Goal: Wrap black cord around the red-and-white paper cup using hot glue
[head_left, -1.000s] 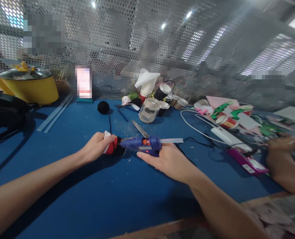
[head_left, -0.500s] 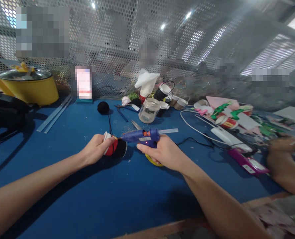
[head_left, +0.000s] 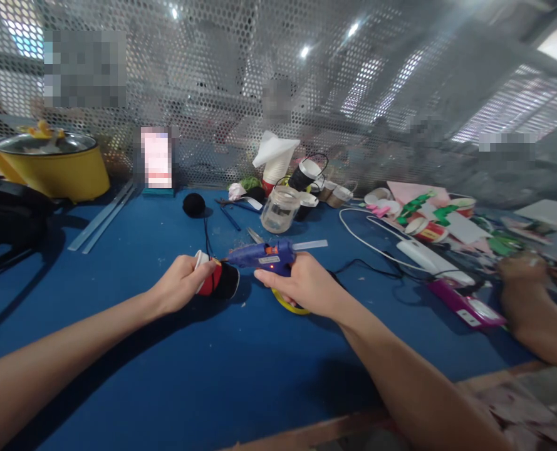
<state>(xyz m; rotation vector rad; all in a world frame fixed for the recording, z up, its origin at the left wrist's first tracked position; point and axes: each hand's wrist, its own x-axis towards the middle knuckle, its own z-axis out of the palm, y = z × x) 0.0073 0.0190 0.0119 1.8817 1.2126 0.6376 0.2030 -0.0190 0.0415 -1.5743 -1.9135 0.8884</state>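
Note:
My left hand [head_left: 180, 283] grips a red paper cup [head_left: 207, 285] by its white rim end; the cup lies tilted on its side, partly wrapped in black yarn. A strand of that yarn runs up to a black yarn ball [head_left: 193, 205] on the blue table. In my right hand [head_left: 306, 285] is a blue hot glue gun [head_left: 264, 255], with a clear glue stick [head_left: 311, 245] poking out of its back. Its nozzle is at the cup, by the edge of the wrapped yarn; whether it touches I cannot tell. Under my right hand shows a yellow ring-shaped object [head_left: 290, 304].
Behind the gun stand a clear plastic jar [head_left: 279, 210] and several cups. Scissors [head_left: 254, 235] lie before the jar. To the right are a purple power strip [head_left: 466, 304], cables and another person's hand [head_left: 522, 275]. A yellow pot [head_left: 52, 166] and a phone [head_left: 157, 158] stand left.
The glue gun and my right hand have shifted slightly left, its nozzle nearer the cup's held end. My left hand still holds the cup in much the same place.

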